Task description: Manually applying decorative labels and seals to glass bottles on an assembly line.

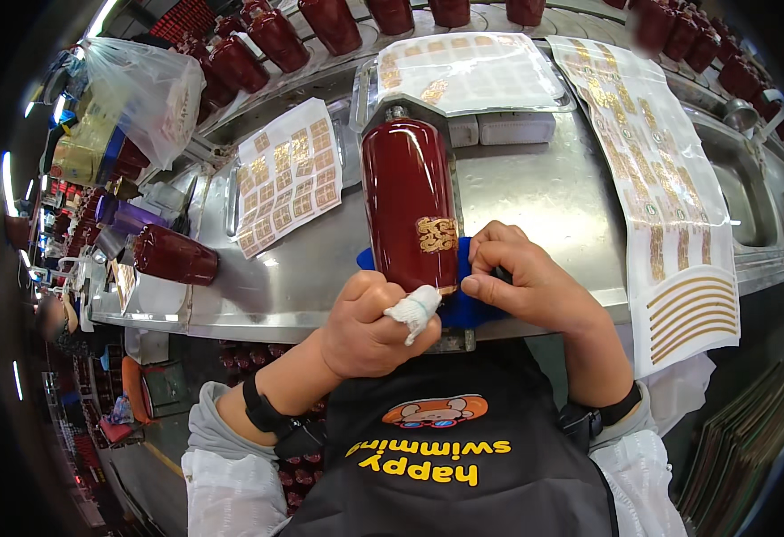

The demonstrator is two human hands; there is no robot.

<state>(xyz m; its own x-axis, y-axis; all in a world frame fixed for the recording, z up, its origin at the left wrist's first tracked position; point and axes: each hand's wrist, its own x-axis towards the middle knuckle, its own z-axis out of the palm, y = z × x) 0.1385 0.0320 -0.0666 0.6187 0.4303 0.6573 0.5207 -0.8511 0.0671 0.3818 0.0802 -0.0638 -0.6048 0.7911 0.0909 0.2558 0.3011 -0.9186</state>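
Observation:
A glossy dark red bottle (407,192) lies in front of me, neck away and base toward me. A gold ornamental sticker (436,234) sits on its right side near the base. My left hand (374,327) is closed at the base end, a white fabric cover (415,309) on one finger; its fingertips are partly hidden. Just right of the bottle, above a blue pad (472,304), my right hand (526,279) has thumb and fingers drawn together in a pinch. Whatever lies between them, if anything, cannot be made out.
Sheets of gold stickers lie left (292,174), on a tray behind the bottle (468,76), and right (647,170). Another red bottle (175,254) lies at the left. Several bottles line the conveyor (392,40) at the back. A sink (741,192) is far right.

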